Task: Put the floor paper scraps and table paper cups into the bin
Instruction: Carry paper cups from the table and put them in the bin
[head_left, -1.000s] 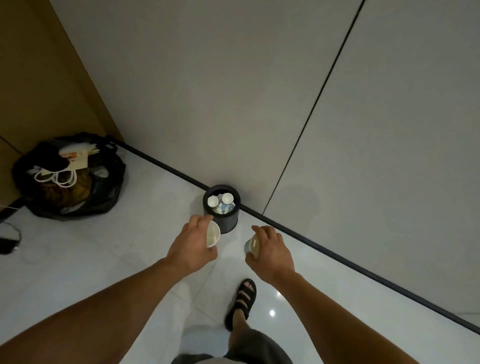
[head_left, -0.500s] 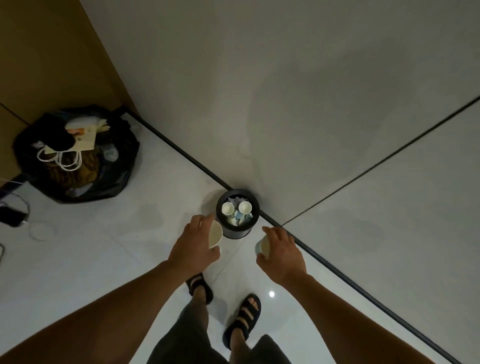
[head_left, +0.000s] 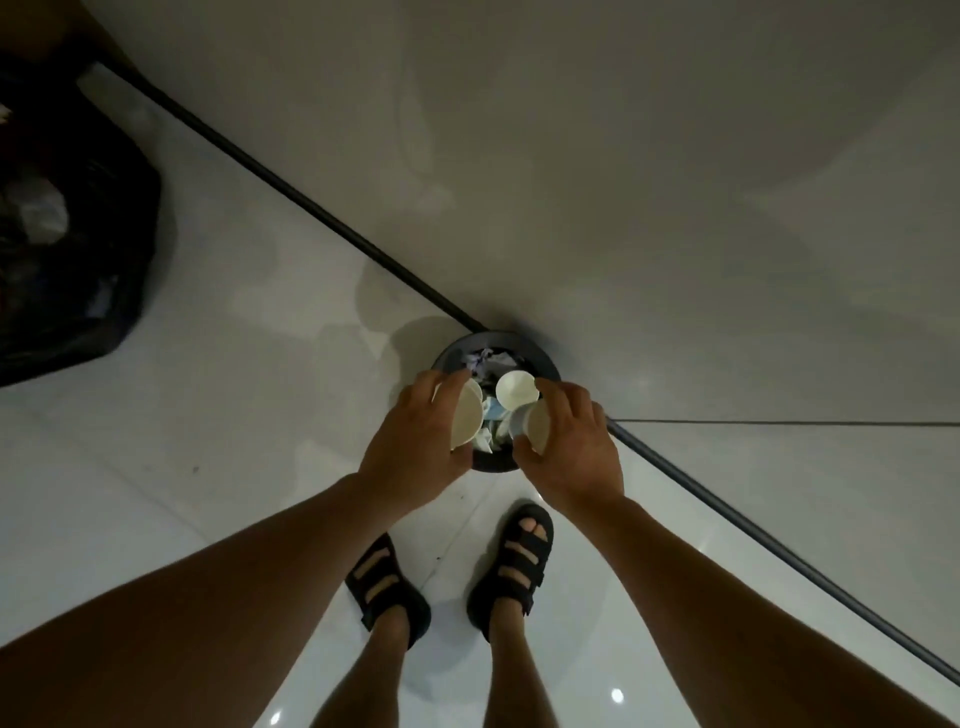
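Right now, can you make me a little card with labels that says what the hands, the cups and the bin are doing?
left hand: holds the left cup, tipped, above the bin
right hand: holds the right cup, tipped, above the bin
inside the bin: a loose cup, mouth up, and crumpled paper scraps
on the floor: black bag far left; feet in sandals in front of the bin
finished: not yet, both held cups are not dropped
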